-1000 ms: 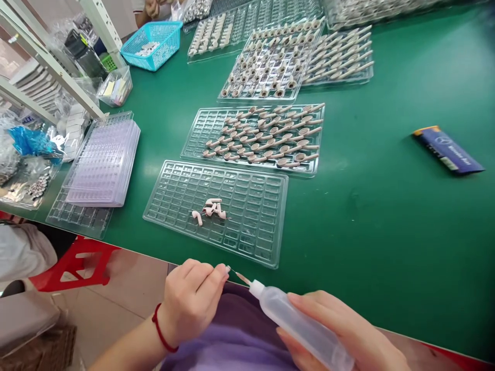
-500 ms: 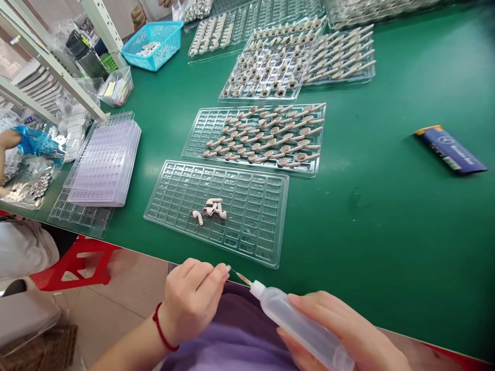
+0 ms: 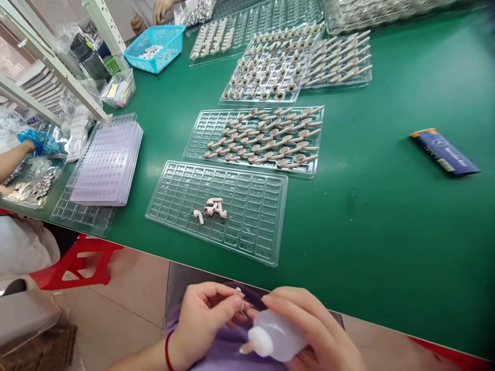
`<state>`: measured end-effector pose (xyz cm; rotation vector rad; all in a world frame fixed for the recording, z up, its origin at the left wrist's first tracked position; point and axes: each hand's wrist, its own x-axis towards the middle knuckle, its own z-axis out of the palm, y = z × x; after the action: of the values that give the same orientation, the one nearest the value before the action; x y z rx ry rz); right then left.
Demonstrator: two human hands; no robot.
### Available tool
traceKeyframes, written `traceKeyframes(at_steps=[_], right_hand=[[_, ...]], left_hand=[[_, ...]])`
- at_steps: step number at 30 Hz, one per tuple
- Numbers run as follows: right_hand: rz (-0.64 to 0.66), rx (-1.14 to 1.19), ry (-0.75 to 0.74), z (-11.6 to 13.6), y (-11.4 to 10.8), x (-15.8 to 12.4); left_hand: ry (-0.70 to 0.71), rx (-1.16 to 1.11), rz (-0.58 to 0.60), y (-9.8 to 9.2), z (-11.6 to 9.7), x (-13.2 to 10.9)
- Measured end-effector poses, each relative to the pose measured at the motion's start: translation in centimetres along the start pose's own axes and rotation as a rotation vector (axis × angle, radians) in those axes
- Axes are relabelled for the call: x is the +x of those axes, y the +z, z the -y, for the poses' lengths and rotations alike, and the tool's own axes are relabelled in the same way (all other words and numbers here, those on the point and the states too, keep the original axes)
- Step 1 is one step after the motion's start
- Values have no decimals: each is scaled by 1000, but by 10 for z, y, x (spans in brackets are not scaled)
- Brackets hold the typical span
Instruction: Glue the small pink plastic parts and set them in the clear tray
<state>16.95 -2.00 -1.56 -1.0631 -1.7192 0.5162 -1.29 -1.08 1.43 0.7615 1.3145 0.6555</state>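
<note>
My left hand point(image 3: 211, 314), with a red cord at the wrist, pinches a small white earbud shell point(image 3: 238, 292) between thumb and fingers below the table edge. My right hand point(image 3: 309, 324) is wrapped round a translucent squeeze bottle point(image 3: 279, 335); its white cap and narrow tip point down to the left. A fingertip of that hand reaches close to the earbud shell; whether it touches is unclear. On the clear plastic tray point(image 3: 255, 232) ahead, several white earbud shells point(image 3: 212, 209) lie in a loose cluster.
Behind stands another tray filled with earbud parts point(image 3: 270, 136), with more loaded trays point(image 3: 266, 67) farther back. Stacked purplish trays point(image 3: 106, 165) sit left. A blue packet point(image 3: 444, 152) lies right, a blue basket point(image 3: 154, 49) far left. Another person's blue-gloved hand point(image 3: 38, 143) is at the left edge.
The bottle has swung from pointing up at the earbud shell to pointing down-left. My left hand has turned and moved slightly right and down, bringing both hands closer together.
</note>
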Motion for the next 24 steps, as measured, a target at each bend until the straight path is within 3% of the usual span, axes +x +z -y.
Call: traceKeyframes(at_steps=[2, 6, 13, 24], right_hand=[[-17, -90, -74, 1, 5, 6], [-32, -196, -125, -1, 10, 9], [-40, -232, -98, -1, 13, 6], [-40, -246, -99, 1, 12, 11]], left_hand=[[-91, -160, 2, 2, 6, 4], [-130, -261, -74, 5, 11, 11], [-151, -237, -161, 11, 8, 14], [-116, -223, -158, 13, 6, 17]])
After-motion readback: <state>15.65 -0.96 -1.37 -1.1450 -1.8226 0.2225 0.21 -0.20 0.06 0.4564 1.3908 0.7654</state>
